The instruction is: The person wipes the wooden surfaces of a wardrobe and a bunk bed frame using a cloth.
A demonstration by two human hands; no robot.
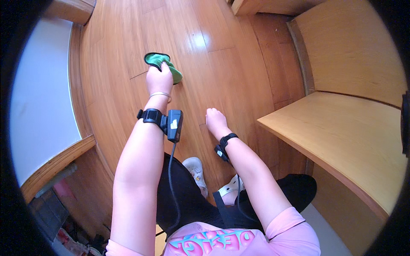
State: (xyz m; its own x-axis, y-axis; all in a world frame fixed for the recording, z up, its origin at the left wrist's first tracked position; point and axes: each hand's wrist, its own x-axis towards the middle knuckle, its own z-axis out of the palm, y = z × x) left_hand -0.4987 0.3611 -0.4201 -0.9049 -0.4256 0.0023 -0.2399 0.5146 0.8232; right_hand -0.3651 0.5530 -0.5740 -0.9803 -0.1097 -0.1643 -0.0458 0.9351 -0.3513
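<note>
My left hand [159, 80] grips a green cleaning cloth [175, 74] with black edging, bunched beneath the fingers and thumb. The cloth appears to rest against the wood-plank floor [224, 76]. My right hand [216, 121] is curled into a loose fist, lower and to the right, nearer my knees. Nothing shows in it, though its palm side is hidden. Each forearm carries a strapped black device; the left device [175, 125] and the right device [221, 153] trail cables towards my body.
A wooden shelf board [336, 128] juts out on the right at a wooden panel [358, 54]. Left is a white wall [41, 83] with wood trim; below it, an open compartment holds dark items [51, 214]. White clogs [196, 172] are on my feet.
</note>
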